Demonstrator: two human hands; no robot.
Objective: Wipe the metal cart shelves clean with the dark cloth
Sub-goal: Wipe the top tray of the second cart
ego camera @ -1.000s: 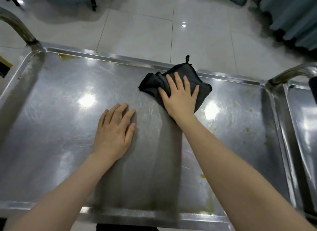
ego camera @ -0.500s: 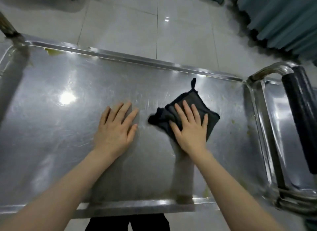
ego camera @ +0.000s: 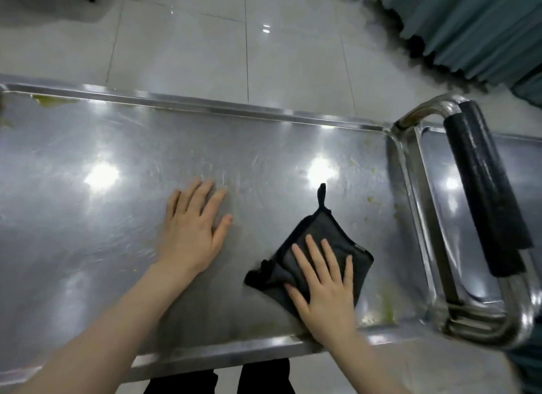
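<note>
Compared with a second back, the dark cloth (ego camera: 318, 228) and the right hand (ego camera: 325, 288) on it are way closer to the near rim now. They've come down from the far edge and a bit further right, while the left hand (ego camera: 190, 232) sits in pretty much the same spot. The cloth is on the cart's top shelf (ego camera: 88, 217), right of middle. It's folded into a rough square turned like a diamond, with its little hanging loop (ego camera: 322, 191) pointing away from me.

The right hand lies flat on top, fingers straight and slightly fanned, pressing rather than pinching. The left hand is flat on bare metal, fingers straight and close together, thumb out, holding nothing.

Handling-wise I reckon the cloth is light, soft and floppy. One corner is already bunched at the left, so a flat palm in the middle is the way to drive it. Grab an edge and I'd guess it just unfolds. It looks like plush microfibre.

The shelf is scratched, shiny stainless with a raised lip, probably slick, so the cloth should glide easy. Yellow-green crumbs (ego camera: 371, 199) sit near the right end, a smear (ego camera: 387, 311) in the near right corner, and a streak (ego camera: 50, 100) at the far left. A tubular handle (ego camera: 484, 194) with a black wrapped grip caps the right end.
</note>
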